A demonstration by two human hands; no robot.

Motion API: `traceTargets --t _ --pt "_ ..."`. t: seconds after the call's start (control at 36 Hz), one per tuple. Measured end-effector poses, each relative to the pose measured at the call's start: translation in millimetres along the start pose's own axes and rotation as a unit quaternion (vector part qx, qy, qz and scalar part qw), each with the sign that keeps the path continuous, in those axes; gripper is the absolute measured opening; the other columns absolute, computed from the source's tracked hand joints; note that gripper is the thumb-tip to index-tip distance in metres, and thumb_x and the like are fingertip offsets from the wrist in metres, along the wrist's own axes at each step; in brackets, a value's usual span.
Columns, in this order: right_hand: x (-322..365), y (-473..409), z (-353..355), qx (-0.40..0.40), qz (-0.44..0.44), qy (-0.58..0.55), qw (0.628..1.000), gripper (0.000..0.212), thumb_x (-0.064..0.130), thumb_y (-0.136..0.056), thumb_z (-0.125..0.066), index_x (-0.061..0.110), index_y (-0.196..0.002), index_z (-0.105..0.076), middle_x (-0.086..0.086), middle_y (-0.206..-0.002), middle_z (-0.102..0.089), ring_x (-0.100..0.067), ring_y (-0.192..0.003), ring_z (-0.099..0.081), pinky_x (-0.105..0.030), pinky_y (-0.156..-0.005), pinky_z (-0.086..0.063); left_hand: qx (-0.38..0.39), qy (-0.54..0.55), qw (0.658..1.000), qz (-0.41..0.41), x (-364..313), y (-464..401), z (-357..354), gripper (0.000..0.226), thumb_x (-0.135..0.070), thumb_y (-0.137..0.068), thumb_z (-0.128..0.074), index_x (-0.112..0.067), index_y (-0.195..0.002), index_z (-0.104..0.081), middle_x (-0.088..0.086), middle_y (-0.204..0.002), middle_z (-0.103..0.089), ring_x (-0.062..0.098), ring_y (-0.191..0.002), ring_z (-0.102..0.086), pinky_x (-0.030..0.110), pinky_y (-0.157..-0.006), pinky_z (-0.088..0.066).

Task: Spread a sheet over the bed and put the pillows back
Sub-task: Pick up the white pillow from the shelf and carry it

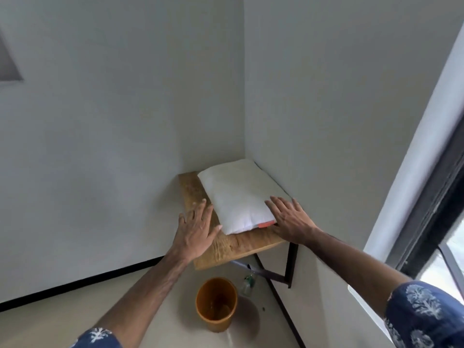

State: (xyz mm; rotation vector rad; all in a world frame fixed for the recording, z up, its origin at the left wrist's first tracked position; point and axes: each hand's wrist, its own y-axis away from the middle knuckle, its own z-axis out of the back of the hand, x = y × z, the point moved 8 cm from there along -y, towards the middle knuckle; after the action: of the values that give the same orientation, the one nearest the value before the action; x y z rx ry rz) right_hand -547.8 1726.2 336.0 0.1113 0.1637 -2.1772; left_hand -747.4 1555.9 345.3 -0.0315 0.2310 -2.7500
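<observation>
Pillow lies on a wooden shelf in the wall corner, seemingly parked there to keep it off the bed, which is out of view. Neither hand grips yet: the left hand and right hand are spread flat, fingers wide, flanking its near end, the right touching its edge. Both arms reach forward, palms down. An orange bucket stands below on the floor.

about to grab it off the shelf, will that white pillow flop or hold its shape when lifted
The white pillow looks plump and soft, so it will probably sag at unsupported ends. It seems light for its bulk. Both the left hand and right hand flank it with fingers spread, which should keep it level.
</observation>
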Motion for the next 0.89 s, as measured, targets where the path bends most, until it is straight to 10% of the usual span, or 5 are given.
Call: traceTargets --t 0.25,0.44,0.58,0.89 --pt "-48 -136 -27 0.051 -0.013 0.027 0.998 0.078 0.055 -0.104 -0.036 0.014 -0.162 -0.005 -0.012 -0.17 -0.01 -0.03 -0.155 -0.015 -0.048 -0.123 -0.016 0.035 0.048 0.998 -0.018 52 -166 -47 0.072 -0.061 -0.102 -0.026 -0.022 -0.161 -0.01 0.006 -0.169 -0.008 0.032 -0.155 -0.011 0.058 -0.12 -0.022" --pt "-80 -214 -75 0.071 -0.004 -0.018 0.997 0.1 0.074 -0.095 0.005 0.009 -0.143 -0.055 -0.018 -0.138 -0.061 -0.036 -0.12 -0.064 -0.054 -0.096 -0.053 0.09 0.083 0.992 -0.009 80 -249 -96 0.071 -0.059 -0.103 -0.029 -0.021 -0.16 -0.012 0.007 -0.169 -0.007 0.031 -0.155 -0.009 0.055 -0.12 -0.02" --pt "-105 -260 -105 0.115 -0.048 -0.03 0.992 0.134 0.086 -0.058 0.036 0.021 -0.162 -0.017 -0.008 -0.166 -0.026 -0.028 -0.15 -0.03 -0.044 -0.12 -0.028 0.127 0.176 0.976 0.024 84 -301 -131 0.072 -0.059 -0.102 -0.033 -0.021 -0.16 -0.013 0.006 -0.169 -0.005 0.028 -0.155 -0.014 0.051 -0.12 -0.028" --pt "-150 -363 -163 0.126 -0.134 -0.189 0.964 0.08 0.072 -0.097 -0.026 0.023 -0.16 -0.019 -0.006 -0.168 -0.019 -0.029 -0.151 -0.025 -0.048 -0.121 -0.026 0.235 0.25 0.932 0.116 94 -386 -207 0.073 -0.056 -0.1 -0.047 -0.015 -0.155 -0.022 0.011 -0.162 -0.023 0.034 -0.141 -0.04 0.049 -0.11 -0.043"
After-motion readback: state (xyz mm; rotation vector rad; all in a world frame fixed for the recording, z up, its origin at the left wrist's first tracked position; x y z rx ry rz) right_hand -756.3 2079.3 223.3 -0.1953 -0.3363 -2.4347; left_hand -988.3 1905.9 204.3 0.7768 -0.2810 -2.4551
